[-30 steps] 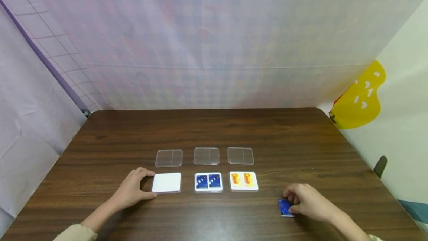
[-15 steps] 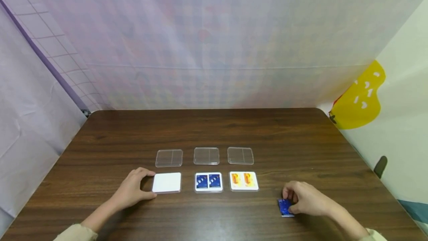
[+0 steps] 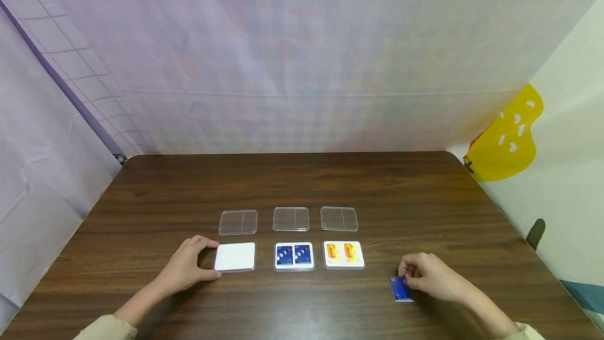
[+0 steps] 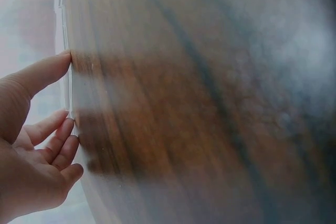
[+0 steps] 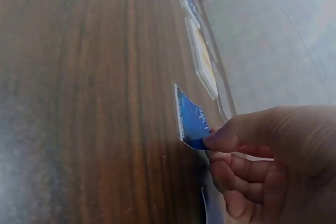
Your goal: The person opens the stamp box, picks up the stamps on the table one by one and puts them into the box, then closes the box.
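Observation:
My left hand [image 3: 186, 266] spans a clear shallow case with a white card [image 3: 235, 257], thumb and index finger at its opposite edges. The left wrist view shows those fingertips [image 4: 63, 59] at the case's thin edge [image 4: 66, 85]. On the right, my right hand [image 3: 436, 277] pinches a blue stamp [image 3: 400, 289] with toothed edges between thumb and fingers. In the right wrist view the stamp [image 5: 191, 119] tilts up from the wood. Below it, partly hidden by my curled fingers, lies another blue-and-white piece [image 5: 210, 205].
Right of the white card lie a case with two dark blue moon stamps [image 3: 294, 256] and a case with two orange stamps [image 3: 343, 254]. Behind them, three clear lids [image 3: 238, 222] form a row on the brown wooden table [image 3: 302, 180]. Cloth curtains [image 3: 292, 56] close off the back and sides.
My right hand has shifted slightly back and left, drawing the blue stamp with it. My left hand stays at the case with the white card.

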The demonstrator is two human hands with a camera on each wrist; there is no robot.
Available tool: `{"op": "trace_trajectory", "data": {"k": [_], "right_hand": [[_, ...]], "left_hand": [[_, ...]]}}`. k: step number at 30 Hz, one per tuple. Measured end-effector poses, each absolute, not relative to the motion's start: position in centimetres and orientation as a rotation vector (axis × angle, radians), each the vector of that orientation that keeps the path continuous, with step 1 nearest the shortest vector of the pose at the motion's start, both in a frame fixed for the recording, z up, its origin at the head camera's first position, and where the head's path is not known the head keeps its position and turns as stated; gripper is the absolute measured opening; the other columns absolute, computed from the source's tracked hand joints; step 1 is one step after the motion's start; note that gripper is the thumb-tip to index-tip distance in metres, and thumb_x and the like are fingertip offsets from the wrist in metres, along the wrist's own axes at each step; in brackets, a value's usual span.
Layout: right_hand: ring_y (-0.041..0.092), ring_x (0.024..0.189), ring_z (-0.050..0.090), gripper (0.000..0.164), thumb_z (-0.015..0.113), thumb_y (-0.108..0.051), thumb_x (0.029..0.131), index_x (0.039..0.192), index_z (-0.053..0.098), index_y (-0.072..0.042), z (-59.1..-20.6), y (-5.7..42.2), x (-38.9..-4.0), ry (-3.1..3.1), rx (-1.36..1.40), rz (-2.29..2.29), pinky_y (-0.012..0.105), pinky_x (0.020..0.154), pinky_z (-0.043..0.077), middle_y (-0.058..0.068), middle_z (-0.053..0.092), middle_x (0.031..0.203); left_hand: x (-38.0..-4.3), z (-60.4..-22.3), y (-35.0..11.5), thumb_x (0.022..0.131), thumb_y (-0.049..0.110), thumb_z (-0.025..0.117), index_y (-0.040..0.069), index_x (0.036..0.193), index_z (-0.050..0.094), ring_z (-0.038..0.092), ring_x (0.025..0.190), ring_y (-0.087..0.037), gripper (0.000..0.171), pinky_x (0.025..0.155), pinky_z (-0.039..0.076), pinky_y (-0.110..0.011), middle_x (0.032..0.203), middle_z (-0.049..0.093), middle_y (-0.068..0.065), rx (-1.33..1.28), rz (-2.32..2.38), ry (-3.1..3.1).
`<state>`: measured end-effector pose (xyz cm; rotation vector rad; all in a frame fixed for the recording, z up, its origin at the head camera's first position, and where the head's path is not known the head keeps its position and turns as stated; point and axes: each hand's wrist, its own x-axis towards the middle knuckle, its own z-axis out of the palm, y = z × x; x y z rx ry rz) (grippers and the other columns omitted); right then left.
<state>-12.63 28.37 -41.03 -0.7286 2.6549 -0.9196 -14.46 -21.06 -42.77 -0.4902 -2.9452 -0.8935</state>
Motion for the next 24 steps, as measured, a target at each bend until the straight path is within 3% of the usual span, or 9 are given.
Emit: {"op": "trace_trajectory", "data": {"k": [15, 24], "right_hand": [[0.002, 0.068, 0.056, 0.006, 0.059, 0.002, 0.082, 0.083, 0.062, -0.003, -40.0, 28.7, -14.3, 2.4, -0.903, -1.194, 0.022, 0.056, 0.048, 0.003, 0.063, 0.075], [-0.001, 0.065, 0.051, 0.007, 0.062, 0.001, 0.08, 0.083, 0.062, -0.006, -39.0, 26.9, -15.5, 2.392, -0.893, -1.223, 0.021, 0.052, 0.046, 0.004, 0.062, 0.072]], "left_hand": [[-14.5, -42.8, -21.0, 0.061, 0.02, 0.082, -0.002, 0.107, 0.059, 0.05, 0.102, -0.035, 0.056, 0.087, 0.041, -0.052, 0.106, 0.057, -0.013, -0.499, -0.899, -2.944], [-14.5, -42.6, -20.9, 0.061, 0.021, 0.082, -0.002, 0.108, 0.059, 0.049, 0.103, -0.036, 0.057, 0.088, 0.04, -0.054, 0.107, 0.057, -0.013, -0.485, -0.899, -2.957]]}}
